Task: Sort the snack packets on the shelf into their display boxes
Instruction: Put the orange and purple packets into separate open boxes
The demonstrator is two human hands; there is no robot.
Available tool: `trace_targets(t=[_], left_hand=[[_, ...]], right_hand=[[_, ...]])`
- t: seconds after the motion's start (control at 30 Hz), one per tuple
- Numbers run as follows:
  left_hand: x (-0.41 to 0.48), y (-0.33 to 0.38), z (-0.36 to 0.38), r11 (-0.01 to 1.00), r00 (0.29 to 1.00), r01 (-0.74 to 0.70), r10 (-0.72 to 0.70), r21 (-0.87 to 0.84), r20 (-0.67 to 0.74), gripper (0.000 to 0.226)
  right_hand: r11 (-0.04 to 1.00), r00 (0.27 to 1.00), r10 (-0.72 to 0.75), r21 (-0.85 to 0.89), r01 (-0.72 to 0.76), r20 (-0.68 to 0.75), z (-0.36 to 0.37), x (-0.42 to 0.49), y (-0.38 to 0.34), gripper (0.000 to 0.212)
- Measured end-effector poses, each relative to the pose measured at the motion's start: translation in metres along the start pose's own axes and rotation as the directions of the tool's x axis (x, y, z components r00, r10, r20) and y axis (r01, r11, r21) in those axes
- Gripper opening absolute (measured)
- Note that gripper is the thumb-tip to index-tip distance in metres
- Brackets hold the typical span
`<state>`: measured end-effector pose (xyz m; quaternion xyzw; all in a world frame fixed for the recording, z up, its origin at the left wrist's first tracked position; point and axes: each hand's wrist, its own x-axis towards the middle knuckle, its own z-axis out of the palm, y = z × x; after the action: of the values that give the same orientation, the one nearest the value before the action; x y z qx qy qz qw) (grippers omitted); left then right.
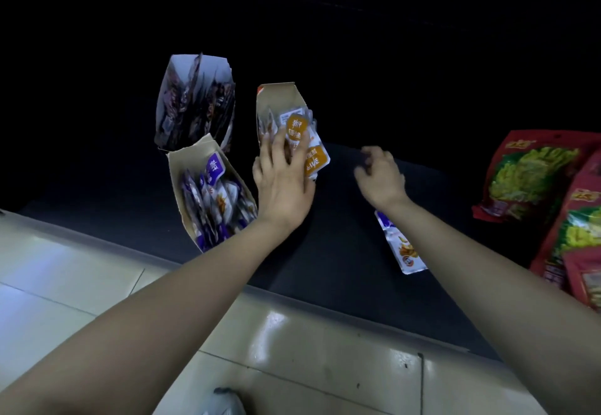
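Above glossy pale floor tiles [309,349], a person sorts snacks on a dark matte shelf [341,252]; nearest, partly under the right forearm, a slim purple-and-white foil packet [403,252] lies loose, flat and crinkled, not yet boxed; to the near left, an open tan cardboard display box [176,183] is crammed with matching purple packets [214,167], standing unevenly; just right of it, the left hand [283,183] lies with fingers spread and straight on slick orange-and-white packets [317,161], pressing them into a second cardboard display box [276,96], from which the nearest ones spill; the right hand [380,175] hovers well to the right, blurred, fingers curled, its hold impossible to tell; farthest left, a taller box of dark purple packets [195,102] stands upright; stiff red bags printed yellow-green [527,180] are stacked at far right. Doing this well likely means squaring the slippery orange stack with a flat palm while steadying the light box, so it neither slides nor tips.
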<state>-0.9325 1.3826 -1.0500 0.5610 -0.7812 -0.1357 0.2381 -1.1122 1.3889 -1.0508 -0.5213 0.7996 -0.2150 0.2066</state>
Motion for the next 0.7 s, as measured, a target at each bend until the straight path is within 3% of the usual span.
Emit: trace_targets(t=[0.07,0.13,0.2,0.33,0.43,0.53,0.6,0.7], left_hand=[[-0.002,-0.003,0.005,0.999,1.000,-0.010,0.009,0.039,0.030,0.083],[-0.003,-0.004,0.008,0.998,0.999,-0.001,-0.001,0.055,0.043,0.085],[-0.003,-0.003,0.009,0.998,0.998,0.001,-0.004,0.059,0.065,0.085],[-0.006,-0.001,0.009,0.998,0.997,-0.004,-0.001,0.055,0.082,0.086],[-0.007,0.002,0.003,0.998,0.999,0.003,-0.006,0.064,0.050,0.082],[-0.005,0.008,-0.012,0.998,0.994,-0.044,0.048,0.047,-0.097,0.059],[-0.003,0.010,-0.031,0.995,0.960,-0.094,0.102,0.043,-0.260,0.039],[-0.002,0.001,-0.068,0.995,0.894,-0.102,0.097,0.013,-0.438,0.024]], right_hand=[[0.945,0.962,0.226,-0.273,-0.179,0.152,-0.008,-0.010,0.023,0.066],[0.865,0.873,0.396,-0.435,-0.250,0.285,-0.013,-0.024,0.041,0.086],[0.830,0.822,0.443,-0.511,-0.224,0.359,-0.011,-0.033,0.053,0.103],[0.845,0.857,0.381,-0.507,-0.169,0.348,-0.011,-0.042,0.055,0.105],[0.931,0.892,0.298,-0.310,-0.193,0.340,-0.014,-0.039,0.057,0.102],[0.978,0.966,0.109,0.151,-0.147,0.235,-0.021,-0.034,0.042,0.100],[0.893,0.992,0.003,0.447,-0.059,0.123,-0.027,-0.034,0.017,0.096],[0.769,0.987,-0.158,0.630,0.107,0.026,-0.028,-0.034,-0.029,0.087]])
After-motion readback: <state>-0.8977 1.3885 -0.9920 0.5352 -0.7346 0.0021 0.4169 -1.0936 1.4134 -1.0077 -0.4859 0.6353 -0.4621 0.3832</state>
